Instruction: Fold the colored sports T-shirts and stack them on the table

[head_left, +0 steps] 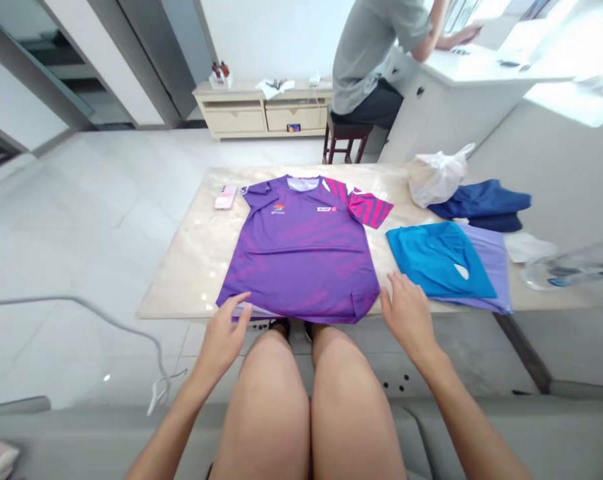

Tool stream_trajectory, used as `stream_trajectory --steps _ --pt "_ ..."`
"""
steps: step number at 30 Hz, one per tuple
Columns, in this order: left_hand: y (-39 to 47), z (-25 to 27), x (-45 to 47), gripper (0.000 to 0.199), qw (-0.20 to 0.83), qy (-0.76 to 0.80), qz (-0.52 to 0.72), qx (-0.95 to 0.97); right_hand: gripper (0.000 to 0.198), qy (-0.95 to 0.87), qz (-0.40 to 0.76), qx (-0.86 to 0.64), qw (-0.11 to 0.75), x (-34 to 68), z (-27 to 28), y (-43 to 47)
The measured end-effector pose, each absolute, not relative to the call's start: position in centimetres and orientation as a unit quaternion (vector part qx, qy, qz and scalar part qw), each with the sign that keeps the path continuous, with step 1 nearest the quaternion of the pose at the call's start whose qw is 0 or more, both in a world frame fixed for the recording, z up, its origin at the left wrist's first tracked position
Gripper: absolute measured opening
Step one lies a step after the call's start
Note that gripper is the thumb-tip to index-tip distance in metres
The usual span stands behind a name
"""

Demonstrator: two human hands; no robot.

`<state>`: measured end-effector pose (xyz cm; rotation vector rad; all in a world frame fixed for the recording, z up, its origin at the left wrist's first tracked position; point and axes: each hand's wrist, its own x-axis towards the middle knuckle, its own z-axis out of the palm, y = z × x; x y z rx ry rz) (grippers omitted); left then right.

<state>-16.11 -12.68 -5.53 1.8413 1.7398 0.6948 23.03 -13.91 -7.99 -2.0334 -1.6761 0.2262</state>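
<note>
A purple short-sleeved sports shirt (306, 260) lies spread front side up across the table, its collar away from me and its hem along the near edge. One sleeve is striped pink and purple. At the hem's left corner is my left hand (227, 331), thumb and fingers apart; whether it touches the cloth I cannot tell. My right hand (406, 313) is just right of the hem's right corner, fingers spread and holding nothing. Beyond that hand lies a folded blue garment (439, 260) on top of a folded lavender garment (492, 263).
On the marble-look table (181, 267) are a pink phone (226, 197), a white plastic bag (439, 177), folded navy clothes (486, 200) and a clear plastic container (571, 267). A person (376, 60) sits on a stool beyond. A cable (106, 325) crosses the floor at left.
</note>
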Motion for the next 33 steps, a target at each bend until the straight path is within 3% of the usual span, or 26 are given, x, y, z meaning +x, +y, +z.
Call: stream_trajectory --steps 3,5,9,14,21,33 --pt "-18.5 -0.6 -14.5 0.051 0.377 0.575 0.315 0.654 0.054 -0.592 0.288 -0.659 0.363 19.7 -3.6 -20.6" --pt "-21.5 1.5 -12.7 0.048 0.35 0.555 0.34 0.673 0.057 -0.561 0.361 -0.621 0.412 16.3 -1.5 -24.4" --pt "-25.4 2.1 -10.2 0.049 0.173 0.558 0.341 0.736 0.061 -0.536 0.267 -0.652 0.465 11.2 -0.9 -29.7" --pt "-28.2 0.9 -10.6 0.056 0.024 0.529 0.327 0.783 0.08 -0.624 0.071 -0.657 0.417 8.9 -2.3 -34.2" --pt "-29.1 0.6 -12.6 0.056 0.037 0.536 0.354 0.766 0.082 -0.651 0.032 -0.649 0.392 8.3 -2.9 -37.5" --pt "-28.5 0.7 -13.6 0.05 0.115 0.555 0.401 0.719 0.08 -0.619 0.129 -0.662 0.402 11.2 -4.4 -37.5"
